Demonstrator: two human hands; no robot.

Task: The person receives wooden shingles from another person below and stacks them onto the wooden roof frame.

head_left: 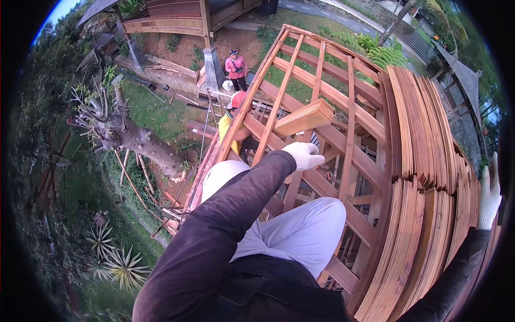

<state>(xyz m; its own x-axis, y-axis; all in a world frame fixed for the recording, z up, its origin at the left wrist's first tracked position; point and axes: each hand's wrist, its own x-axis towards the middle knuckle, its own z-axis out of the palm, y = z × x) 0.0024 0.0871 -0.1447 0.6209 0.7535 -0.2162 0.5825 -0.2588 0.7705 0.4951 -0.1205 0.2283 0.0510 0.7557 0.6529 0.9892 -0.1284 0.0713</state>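
Carefully: the board bundle [304,119] lies just past your left hand [307,156], at its twelve o'clock; I can't tell whether those half-curled fingers touch it. Unsupported, it could slide between rafters [279,102] onto the worker [225,126] at ten. Your right hand [488,197], three o'clock, fingers extended, grasps nothing.

A: How's the light?

B: Soft outdoor daylight, brightest at the pale blue strip of sky [56,15] top left; the dense dark-green trees [43,112] below it sink into gloom.

A: And exposure up close?

B: The pale grey cloth trousers [306,231] look bright, while the long black fabric sleeve [204,231] shows little detail.

A: Distortion?

B: Strong: the stacked reddish-brown wooden boards [421,129] curve near a black circular rim, and the trees look smeared.
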